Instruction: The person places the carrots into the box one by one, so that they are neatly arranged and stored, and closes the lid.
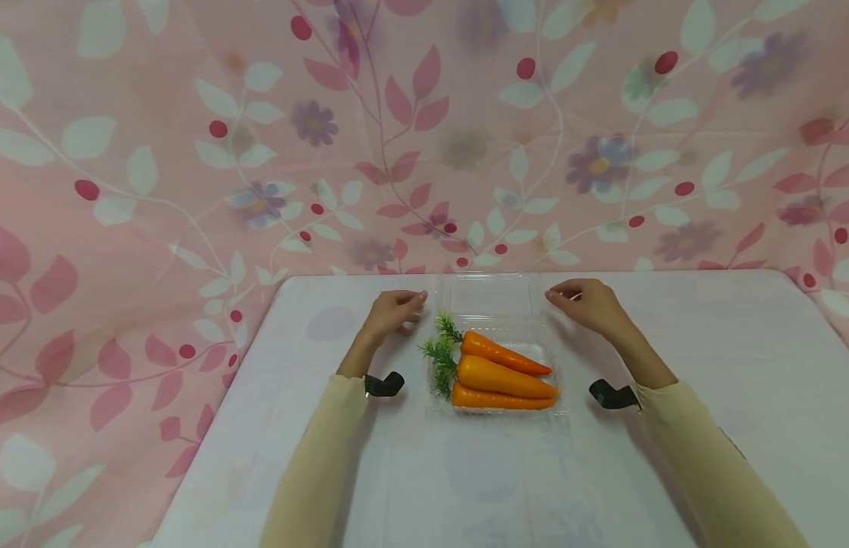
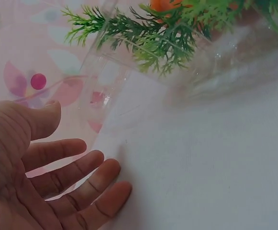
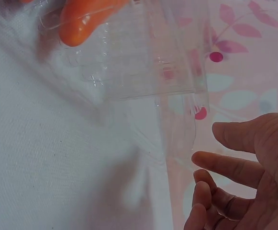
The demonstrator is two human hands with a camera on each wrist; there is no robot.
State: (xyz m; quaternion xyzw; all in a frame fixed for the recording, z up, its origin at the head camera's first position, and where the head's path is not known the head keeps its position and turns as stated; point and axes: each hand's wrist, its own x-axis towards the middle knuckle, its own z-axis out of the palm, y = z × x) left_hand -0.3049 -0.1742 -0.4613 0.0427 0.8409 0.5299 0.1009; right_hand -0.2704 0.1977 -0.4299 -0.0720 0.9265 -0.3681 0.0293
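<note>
A clear plastic clamshell box (image 1: 493, 413) sits on the table with its lid (image 1: 491, 295) folded back toward the wall. Inside lie three orange carrots (image 1: 507, 374) side by side, their tips to the right. Feathery green tops (image 1: 440, 358) stick out at the box's left side. Beside the lid's left edge, my left hand (image 1: 395, 310) hovers with loosely spread fingers and holds nothing. My right hand (image 1: 589, 302) is near the lid's right edge; in the right wrist view a gap shows between thumb and forefinger, and the lid is apart from them.
A white cloth with faint patterns covers the table (image 1: 705, 441). Behind it hangs a pink floral curtain (image 1: 411, 137), close to the table's back edge. A black wrist camera (image 1: 385, 384) is strapped at the left cuff, another black camera (image 1: 612, 394) at the right.
</note>
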